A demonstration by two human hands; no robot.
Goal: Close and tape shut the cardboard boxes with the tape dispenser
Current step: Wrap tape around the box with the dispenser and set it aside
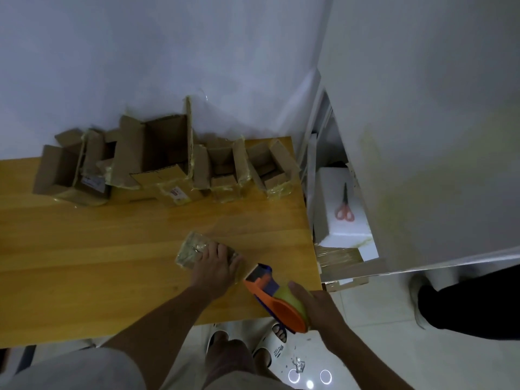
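A wooden table (112, 249) fills the left and middle of the view, with a white wall behind it and a tiled floor on the near side. Along its far edge stands a row of open boxes (166, 156), flaps up, old tape hanging from their sides; none of these is closed yet. Off the right edge of the table a white foam block (337, 229) carries red-handled scissors (344, 208). Near the right front corner of the table lies a small closed box (197, 250), wrapped in glossy tape, its long axis running from far left to near right. The left hand (216, 263) rests on its near-right end, fingers spread flat and pressing it to the table. The dispenser (277, 295), orange and purple with a yellowish roll, sits just right of and nearer than that box, its mouth pointing at the end under the left hand, close to it but apart. The right hand (318, 308) grips the dispenser at its roll end, fingers curled round it, forearm coming in from the near right. The next stroke probably runs along the box's long axis, away to the far left.
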